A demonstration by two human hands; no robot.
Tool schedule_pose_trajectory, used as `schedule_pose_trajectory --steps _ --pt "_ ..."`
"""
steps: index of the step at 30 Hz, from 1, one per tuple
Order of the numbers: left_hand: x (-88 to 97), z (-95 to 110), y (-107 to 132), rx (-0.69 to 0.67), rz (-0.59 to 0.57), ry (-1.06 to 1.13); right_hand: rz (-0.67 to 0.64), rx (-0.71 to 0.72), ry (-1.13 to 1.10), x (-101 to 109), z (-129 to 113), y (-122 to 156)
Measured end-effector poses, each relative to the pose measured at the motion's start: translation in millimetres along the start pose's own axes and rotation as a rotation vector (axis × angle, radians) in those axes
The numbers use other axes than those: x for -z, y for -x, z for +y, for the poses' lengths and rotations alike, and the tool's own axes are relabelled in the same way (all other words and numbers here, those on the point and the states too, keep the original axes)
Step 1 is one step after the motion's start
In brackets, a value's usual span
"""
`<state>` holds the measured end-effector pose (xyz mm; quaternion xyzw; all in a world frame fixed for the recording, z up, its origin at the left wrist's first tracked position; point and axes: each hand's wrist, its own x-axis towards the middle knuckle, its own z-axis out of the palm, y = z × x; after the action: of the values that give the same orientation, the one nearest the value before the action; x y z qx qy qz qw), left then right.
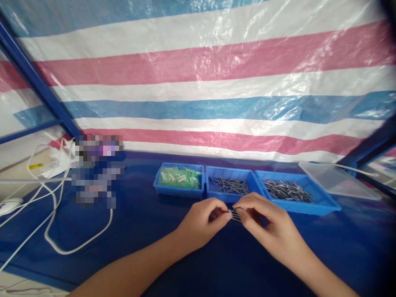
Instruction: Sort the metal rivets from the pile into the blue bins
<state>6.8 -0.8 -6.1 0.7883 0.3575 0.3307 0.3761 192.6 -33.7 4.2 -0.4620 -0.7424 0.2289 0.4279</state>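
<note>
My left hand [208, 218] and my right hand [268, 220] meet above the blue table, in front of the middle bin. Several thin metal screws [235, 215] lie side by side between my fingertips. The left thumb and forefinger pinch them at one end, and the right fingers close on the other end. Fingers hide part of them. Just behind my hands, a blue bin [213, 193] holds loose long screws [229, 185]. To its right, another blue bin [328, 205] contains a thicker heap of metal screws [286, 190].
A left-hand blue bin [179, 192] holds small green-and-white packets [181, 178]. A clear plastic lid [343, 183] leans at the right bin. White cables [54, 206] loop over the table's left side, near a blurred-out patch. A striped tarp [198, 74] hangs behind.
</note>
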Motion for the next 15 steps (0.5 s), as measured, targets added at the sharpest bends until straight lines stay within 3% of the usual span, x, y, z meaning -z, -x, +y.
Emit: schedule_pose_trajectory --steps 5,11,15 --pt "0.1 -1 -1 -0.002 0.109 -0.001 -0.003 0.061 0.081 6 2 -3" --pt "1.3 -3 2 -0.047 0.166 -0.061 -0.115 0.150 0.258 12 4 -4" --pt "3.1 -3 3 -0.155 0.052 -0.218 0.062 0.065 0.452 38 14 -9"
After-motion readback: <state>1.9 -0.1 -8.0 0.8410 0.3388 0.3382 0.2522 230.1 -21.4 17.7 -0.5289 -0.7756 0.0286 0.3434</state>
